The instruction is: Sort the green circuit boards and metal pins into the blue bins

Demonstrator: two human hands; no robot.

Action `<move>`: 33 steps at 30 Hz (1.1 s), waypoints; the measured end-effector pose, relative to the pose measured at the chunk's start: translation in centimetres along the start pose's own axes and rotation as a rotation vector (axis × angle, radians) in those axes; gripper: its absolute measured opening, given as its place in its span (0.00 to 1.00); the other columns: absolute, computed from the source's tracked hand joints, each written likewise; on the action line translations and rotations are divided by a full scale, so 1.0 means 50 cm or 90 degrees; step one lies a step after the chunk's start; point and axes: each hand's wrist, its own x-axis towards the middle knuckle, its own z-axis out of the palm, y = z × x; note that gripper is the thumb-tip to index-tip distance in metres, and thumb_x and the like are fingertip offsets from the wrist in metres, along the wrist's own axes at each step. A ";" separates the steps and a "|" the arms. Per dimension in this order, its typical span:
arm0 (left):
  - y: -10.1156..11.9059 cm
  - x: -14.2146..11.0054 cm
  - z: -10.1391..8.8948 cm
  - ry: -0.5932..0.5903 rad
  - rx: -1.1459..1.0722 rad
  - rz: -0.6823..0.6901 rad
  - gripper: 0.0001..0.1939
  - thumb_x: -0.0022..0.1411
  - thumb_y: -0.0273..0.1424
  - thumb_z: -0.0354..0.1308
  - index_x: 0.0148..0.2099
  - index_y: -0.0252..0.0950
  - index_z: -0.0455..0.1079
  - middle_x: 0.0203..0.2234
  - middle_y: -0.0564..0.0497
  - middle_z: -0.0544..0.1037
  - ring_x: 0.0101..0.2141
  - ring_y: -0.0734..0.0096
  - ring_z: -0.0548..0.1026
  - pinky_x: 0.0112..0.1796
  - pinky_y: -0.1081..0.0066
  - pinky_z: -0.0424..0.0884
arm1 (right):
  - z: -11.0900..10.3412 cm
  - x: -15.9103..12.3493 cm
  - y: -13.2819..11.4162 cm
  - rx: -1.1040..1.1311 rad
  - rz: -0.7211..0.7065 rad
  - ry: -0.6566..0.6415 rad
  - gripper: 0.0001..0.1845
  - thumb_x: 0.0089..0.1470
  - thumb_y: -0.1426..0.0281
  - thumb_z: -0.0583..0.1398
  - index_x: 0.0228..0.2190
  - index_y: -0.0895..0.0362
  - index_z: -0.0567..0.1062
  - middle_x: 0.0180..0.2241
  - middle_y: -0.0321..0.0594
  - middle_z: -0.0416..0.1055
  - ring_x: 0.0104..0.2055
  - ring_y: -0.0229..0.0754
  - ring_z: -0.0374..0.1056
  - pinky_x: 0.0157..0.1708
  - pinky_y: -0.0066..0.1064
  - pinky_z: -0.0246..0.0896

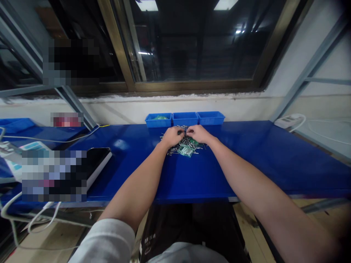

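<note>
At the far middle of the blue table a pile of small thin metallic and black parts (172, 149) is heaped together, with green and pale flat pieces (186, 150) among them. My left hand (172, 136) is over the left side of this pile, its thumb and fingers curled into a pinch. Opposite it, my right hand (199, 134) is also closed in a pinch, its fingertips a short way from those of the left. Whatever the fingertips hold is too small and partly hidden to name.
Behind the pile stand a blue bin with something green inside (159, 120), a middle blue bin (185, 118) and a right blue bin (211, 118). A dark-screened device (100, 157), partly blurred out, lies left. A white power strip (290, 120) sits far right.
</note>
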 end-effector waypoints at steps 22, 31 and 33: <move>-0.001 0.008 0.000 0.038 -0.003 -0.009 0.13 0.63 0.31 0.45 0.34 0.34 0.70 0.30 0.46 0.76 0.33 0.66 0.73 0.36 0.71 0.65 | -0.012 0.005 -0.018 0.372 0.046 0.127 0.10 0.39 0.66 0.63 0.26 0.59 0.72 0.23 0.36 0.70 0.26 0.37 0.64 0.29 0.30 0.59; -0.001 0.011 0.003 0.083 -0.069 -0.002 0.10 0.61 0.32 0.50 0.39 0.34 0.70 0.35 0.47 0.77 0.37 0.66 0.73 0.41 0.69 0.67 | -0.016 0.004 -0.006 0.375 0.072 0.152 0.10 0.40 0.63 0.61 0.23 0.58 0.75 0.22 0.36 0.72 0.24 0.37 0.63 0.27 0.30 0.58; -0.003 0.011 0.005 0.107 -0.080 -0.013 0.12 0.61 0.34 0.51 0.43 0.34 0.69 0.37 0.46 0.76 0.39 0.65 0.73 0.42 0.68 0.67 | -0.018 0.007 0.006 0.285 0.071 0.221 0.10 0.42 0.64 0.60 0.24 0.58 0.75 0.25 0.38 0.73 0.28 0.39 0.66 0.32 0.32 0.61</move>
